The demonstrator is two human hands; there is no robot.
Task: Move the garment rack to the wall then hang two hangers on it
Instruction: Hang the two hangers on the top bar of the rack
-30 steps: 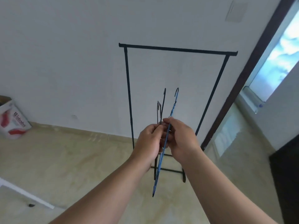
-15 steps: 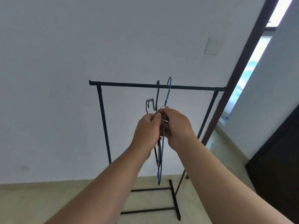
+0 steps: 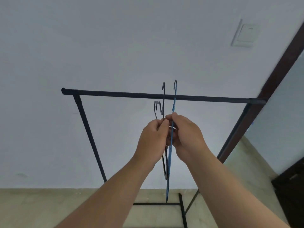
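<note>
The black garment rack [image 3: 125,94] stands against the white wall, its top bar running across the middle of the view. My left hand [image 3: 153,139] grips a black hanger [image 3: 163,99], seen edge-on. My right hand [image 3: 187,137] grips a blue hanger [image 3: 174,102] right beside it. Both hooks reach just above the top bar in the view. Whether either hook touches the bar cannot be told. The hangers' lower ends hang down between my forearms.
A light switch plate [image 3: 245,34] sits high on the wall at right. A dark door frame [image 3: 269,86] runs diagonally next to the rack's right post. A dark piece of furniture [image 3: 292,191] stands at the right edge. Beige floor tiles [image 3: 41,208] lie below.
My view has tilted upward and come closer to the rack. Both hands have lifted the hangers, so their hooks now sit at and above the top bar.
</note>
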